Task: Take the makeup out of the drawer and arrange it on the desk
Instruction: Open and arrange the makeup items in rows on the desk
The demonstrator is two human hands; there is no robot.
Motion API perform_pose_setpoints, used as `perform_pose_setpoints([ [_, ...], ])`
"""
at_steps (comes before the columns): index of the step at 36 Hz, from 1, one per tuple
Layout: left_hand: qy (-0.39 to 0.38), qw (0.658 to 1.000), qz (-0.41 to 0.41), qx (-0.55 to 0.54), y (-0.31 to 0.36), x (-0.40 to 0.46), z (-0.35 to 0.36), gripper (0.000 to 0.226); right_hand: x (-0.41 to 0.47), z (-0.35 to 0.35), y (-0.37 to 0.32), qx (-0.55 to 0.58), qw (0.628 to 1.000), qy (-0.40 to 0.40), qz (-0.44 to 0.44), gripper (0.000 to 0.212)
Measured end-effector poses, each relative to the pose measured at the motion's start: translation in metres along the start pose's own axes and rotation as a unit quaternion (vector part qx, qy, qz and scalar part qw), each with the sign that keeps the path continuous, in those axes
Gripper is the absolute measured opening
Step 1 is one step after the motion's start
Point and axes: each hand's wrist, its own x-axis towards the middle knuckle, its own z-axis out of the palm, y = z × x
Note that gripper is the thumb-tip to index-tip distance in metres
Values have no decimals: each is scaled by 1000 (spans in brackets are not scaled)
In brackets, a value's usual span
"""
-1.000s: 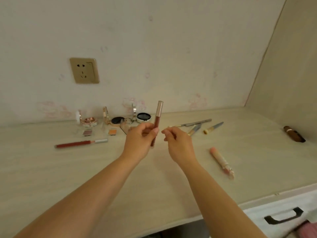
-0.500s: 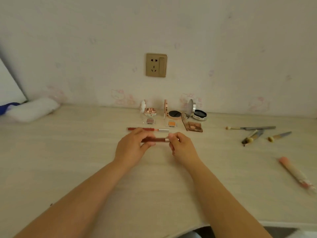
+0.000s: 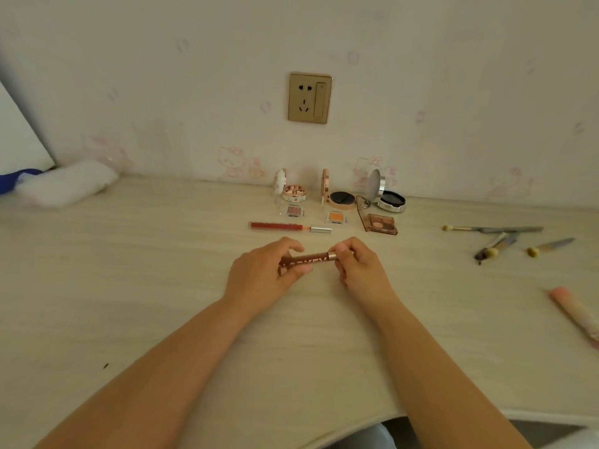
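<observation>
Both hands hold a brown lip gloss tube (image 3: 308, 260) level just above the pale wooden desk (image 3: 129, 286). My left hand (image 3: 262, 277) grips its brown body; my right hand (image 3: 358, 267) pinches its silver cap end. Just beyond lies a red lip gloss (image 3: 285, 226). Behind it stand three open compacts: a pink-gold one (image 3: 293, 192), a black-filled one (image 3: 340, 199) and a silver one (image 3: 390, 199). Two small eyeshadow pans (image 3: 295, 210) (image 3: 336, 217) and a brown palette (image 3: 381, 223) lie in front of them.
Several makeup brushes (image 3: 499, 241) lie at the right, and a pink tube (image 3: 575, 311) near the right edge. A white rolled cloth (image 3: 64, 184) sits at the far left against the wall. A gold wall socket (image 3: 309, 98) is above the compacts.
The brown lip gloss went from upright in my left hand to level, held by both hands low over the desk. The view swung left, and the drawer left the frame.
</observation>
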Motion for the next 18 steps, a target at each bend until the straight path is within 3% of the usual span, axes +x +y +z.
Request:
perform_pose_setpoints([
  [8,30,998,6,-54,-17,1,-1,13,-4,-5,-4,-23,999,-43,12,16],
  [12,41,995,0,-86,-22,1,-3,14,-5,-6,-4,-91,995,-46,-10,29],
  [18,30,993,-5,-117,-22,1,-1,13,-5,-10,-3,-72,996,-57,-2,17],
])
